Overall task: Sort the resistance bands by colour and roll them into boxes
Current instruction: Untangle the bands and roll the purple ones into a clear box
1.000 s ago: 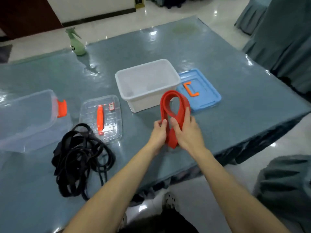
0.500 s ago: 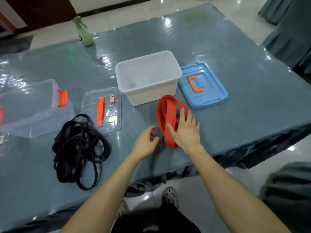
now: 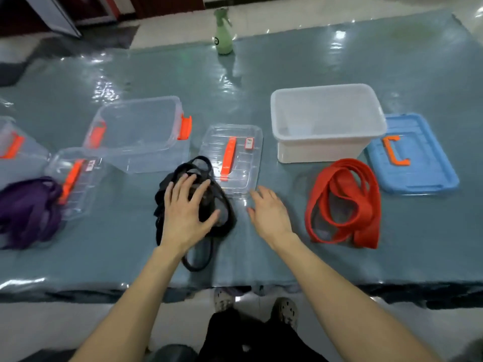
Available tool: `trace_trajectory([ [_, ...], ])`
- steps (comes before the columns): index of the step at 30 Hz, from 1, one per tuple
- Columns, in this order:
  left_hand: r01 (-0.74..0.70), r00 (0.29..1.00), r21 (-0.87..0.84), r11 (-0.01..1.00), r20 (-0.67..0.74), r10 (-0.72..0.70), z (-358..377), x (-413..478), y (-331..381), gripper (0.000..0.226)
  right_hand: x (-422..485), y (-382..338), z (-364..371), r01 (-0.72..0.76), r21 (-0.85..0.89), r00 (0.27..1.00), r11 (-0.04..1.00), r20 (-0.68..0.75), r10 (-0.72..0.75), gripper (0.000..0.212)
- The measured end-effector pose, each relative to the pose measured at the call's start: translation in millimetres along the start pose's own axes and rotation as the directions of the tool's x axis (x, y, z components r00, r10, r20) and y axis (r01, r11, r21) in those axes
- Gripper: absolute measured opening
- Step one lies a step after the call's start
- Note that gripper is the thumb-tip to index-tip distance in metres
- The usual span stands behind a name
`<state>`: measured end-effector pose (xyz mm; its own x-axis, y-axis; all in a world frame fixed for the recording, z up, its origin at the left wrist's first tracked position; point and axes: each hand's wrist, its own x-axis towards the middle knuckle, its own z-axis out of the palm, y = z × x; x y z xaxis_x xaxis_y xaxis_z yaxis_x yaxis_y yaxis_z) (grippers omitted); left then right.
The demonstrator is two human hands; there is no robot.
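Note:
My left hand (image 3: pixel 184 212) lies flat with spread fingers on a tangled heap of black bands (image 3: pixel 206 202) near the table's front. My right hand (image 3: pixel 270 214) hovers open just right of that heap, holding nothing. Red bands (image 3: pixel 345 202) lie loose on the table in front of the white box (image 3: pixel 326 121). Purple bands (image 3: pixel 26 210) sit at the far left. A clear box with orange latches (image 3: pixel 141 131) stands behind the black heap.
A clear lid with an orange handle (image 3: pixel 235 158) lies beside the black bands, another clear lid (image 3: pixel 75 178) by the purple ones. A blue lid (image 3: pixel 413 158) lies right of the white box. A green spray bottle (image 3: pixel 223 32) stands far back. Part of another clear box (image 3: pixel 13 145) shows at left.
Both hands let go of the red bands, which now lie on the table. My view and hands shifted left; the left hand now rests on the black heap.

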<state>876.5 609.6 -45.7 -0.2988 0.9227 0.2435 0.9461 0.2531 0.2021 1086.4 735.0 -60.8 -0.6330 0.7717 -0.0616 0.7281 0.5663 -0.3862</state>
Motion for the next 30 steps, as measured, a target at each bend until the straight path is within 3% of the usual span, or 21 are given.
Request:
trace_trajectory([
  [4,0.102,0.983,0.002,0.995,0.155,-0.101,5,4,-47,0.097,39,-13,24,-0.071,-0.015,0.997,0.997,0.023,0.071,0.064],
  [9,0.242,0.913,-0.123,0.962,0.365,-0.183,21,4,-65,0.087,56,-12,44,-0.12,-0.03,0.99,0.992,0.066,0.122,0.057],
  [17,0.253,0.924,-0.18,0.95,0.337,-0.182,22,4,-62,0.067,81,-4,41,-0.097,-0.003,0.993,0.995,0.072,0.097,0.047],
  [23,0.239,0.902,-0.153,0.959,0.401,-0.161,10,7,-63,0.066,84,-10,28,-0.038,-0.128,0.995,0.991,0.086,0.049,0.041],
  [26,0.188,0.909,-0.147,0.971,0.401,-0.115,-12,8,-71,0.066,76,-33,10,-0.044,-0.121,0.999,0.992,-0.006,0.043,0.026],
  [30,0.093,0.961,-0.009,0.996,0.261,-0.088,-44,4,-105,0.059,78,-100,-7,0.114,-0.049,0.984,0.992,-0.132,-0.12,0.016],
])
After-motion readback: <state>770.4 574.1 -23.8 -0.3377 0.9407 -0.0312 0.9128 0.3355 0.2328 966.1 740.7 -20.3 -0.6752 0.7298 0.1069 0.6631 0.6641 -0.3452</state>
